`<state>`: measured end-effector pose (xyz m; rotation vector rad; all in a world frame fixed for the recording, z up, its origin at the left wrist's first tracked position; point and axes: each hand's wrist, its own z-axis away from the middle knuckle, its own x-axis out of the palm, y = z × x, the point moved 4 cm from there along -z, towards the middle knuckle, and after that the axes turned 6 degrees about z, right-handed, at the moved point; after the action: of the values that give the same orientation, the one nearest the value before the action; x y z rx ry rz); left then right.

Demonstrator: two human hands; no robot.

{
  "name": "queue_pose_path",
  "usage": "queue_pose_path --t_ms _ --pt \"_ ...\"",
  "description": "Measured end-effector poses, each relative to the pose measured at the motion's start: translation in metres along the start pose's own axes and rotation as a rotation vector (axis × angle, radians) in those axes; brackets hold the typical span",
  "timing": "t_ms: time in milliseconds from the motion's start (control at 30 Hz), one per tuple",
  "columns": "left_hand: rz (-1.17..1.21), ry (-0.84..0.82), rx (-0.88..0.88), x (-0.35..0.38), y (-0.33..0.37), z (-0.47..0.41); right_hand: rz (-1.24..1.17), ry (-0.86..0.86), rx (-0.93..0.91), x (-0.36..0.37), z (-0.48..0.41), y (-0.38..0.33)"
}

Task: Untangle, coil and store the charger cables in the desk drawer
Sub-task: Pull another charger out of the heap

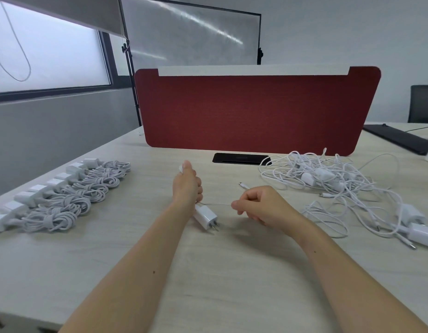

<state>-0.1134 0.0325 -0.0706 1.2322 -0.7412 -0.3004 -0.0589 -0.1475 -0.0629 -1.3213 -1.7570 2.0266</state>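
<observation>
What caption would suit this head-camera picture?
Between coiled chargers and a tangled pile, left hand and right hand hold one charger cable.

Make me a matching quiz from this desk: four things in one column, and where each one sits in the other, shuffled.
Things
1. coiled chargers
2. tangled cable pile
3. plug adapter
4. red divider

Places
A. upright at the back of the desk
B. right side of the desk
C. mid-desk, beside the wrist of the left hand
D. in a row on the left side

Pairs: 1-D, 2-B, 3-C, 4-A
</observation>
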Motion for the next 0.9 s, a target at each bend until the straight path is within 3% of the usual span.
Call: queue_pose_path --t_ms 133,300,433,667,800,900 --pt "-0.198 -0.165 -0.062 0.012 -0.005 0.007 -0.246 0.057 -0.102 -0.008 -0.002 -0.005" --pt "-0.476 -0.408 -0.115 0.030 -0.017 0.027 -0.325 0.169 -0.144 -0.011 -0.003 -0.006" --pt "-0.453 -0.616 -0.231 0.040 -0.024 0.039 -0.282 0.282 -0.119 -0.011 -0.005 -0.001" --pt "-0.433 -0.806 -0.374 0.040 -0.027 0.046 -0.244 0.368 -0.111 -0.008 -0.008 0.004" --pt "-0.478 -0.847 -0.289 0.044 -0.028 0.047 -0.295 0.340 -0.062 -0.008 -0.011 0.009" --pt "-0.516 -0.751 -0.114 0.046 -0.026 0.045 -0.276 0.300 -0.051 -0.003 -0.011 0.008"
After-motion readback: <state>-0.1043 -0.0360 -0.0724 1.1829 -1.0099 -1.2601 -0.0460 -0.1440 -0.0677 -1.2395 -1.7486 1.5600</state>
